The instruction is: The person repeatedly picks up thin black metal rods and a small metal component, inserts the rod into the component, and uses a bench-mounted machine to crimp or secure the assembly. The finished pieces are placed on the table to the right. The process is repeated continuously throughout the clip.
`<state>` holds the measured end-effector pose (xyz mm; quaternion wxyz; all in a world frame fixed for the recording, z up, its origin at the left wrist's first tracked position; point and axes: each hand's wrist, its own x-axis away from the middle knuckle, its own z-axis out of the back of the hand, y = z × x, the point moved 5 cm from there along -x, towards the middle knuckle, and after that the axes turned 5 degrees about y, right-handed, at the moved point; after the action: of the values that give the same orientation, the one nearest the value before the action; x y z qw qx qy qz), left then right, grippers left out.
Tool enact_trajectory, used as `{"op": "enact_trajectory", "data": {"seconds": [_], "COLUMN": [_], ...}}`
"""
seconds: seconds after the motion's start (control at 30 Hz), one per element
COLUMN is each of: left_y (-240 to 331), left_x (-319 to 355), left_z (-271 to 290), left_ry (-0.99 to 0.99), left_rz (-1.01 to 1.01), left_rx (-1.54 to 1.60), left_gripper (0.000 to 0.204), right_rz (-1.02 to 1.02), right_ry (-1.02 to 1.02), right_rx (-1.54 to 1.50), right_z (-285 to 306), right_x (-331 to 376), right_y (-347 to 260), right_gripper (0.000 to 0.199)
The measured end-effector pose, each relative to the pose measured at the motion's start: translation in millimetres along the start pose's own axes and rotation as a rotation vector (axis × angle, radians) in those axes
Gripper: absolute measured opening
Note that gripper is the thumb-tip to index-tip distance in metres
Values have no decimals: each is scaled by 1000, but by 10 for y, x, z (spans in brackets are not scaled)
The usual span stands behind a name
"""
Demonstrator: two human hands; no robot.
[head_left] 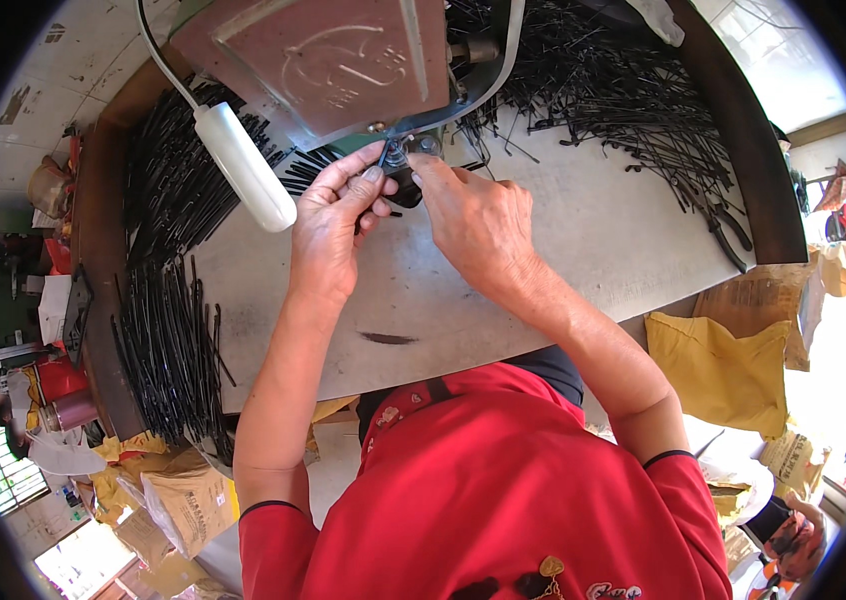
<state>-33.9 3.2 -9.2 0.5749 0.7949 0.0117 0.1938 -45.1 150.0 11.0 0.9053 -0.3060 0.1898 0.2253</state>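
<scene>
The small dark metal piece is mostly hidden under the reddish-brown machine head. The left hand and right hand pinch it with closed fingertips on the grey worktable.

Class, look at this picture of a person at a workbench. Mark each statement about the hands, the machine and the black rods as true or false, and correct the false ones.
1. Both hands meet at the small metal part under the machine. True: the left hand and right hand pinch at the metal part below the reddish-brown machine.
2. The white handle lies to the right of the right hand. False: the white handle is to the left of the left hand.
3. Black rods lie in heaps on both sides of the bench. True: the left rod pile and the right rod pile.
4. The person wears a blue shirt. False: the shirt is red.
</scene>
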Motion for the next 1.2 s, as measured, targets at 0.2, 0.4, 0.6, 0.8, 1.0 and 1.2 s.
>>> {"op": "enact_trajectory", "data": {"seconds": [0.2, 0.4, 0.6, 0.8, 1.0, 1.2], "left_y": [-45, 385, 194, 144, -46, -182], "left_x": [1, 135, 10, 4, 179, 429], "left_z": [1, -126, 43, 30, -8, -65], "left_ry": [17, 73, 29, -1, -121, -121], "left_rz": [3, -461, -363, -202, 118, 49], "left_rx": [32, -886, -585, -277, 128, -25], "left_gripper": [26, 22, 23, 14, 16, 23], "right_rz": [-32, -7, -59, -144, -469, -1110], "right_ry": [-23, -189, -92, -199, -253, 61], "right_rx": [0, 38, -165, -346, -817, -1701], "right_z": [-21, 45, -40, 70, 103, -204], "right_x": [2, -236, -130, -192, 94, 500], "right_y": [19, -8, 141, 97, 158, 247], "right_gripper": [24, 13, 12, 14, 18, 23]}}
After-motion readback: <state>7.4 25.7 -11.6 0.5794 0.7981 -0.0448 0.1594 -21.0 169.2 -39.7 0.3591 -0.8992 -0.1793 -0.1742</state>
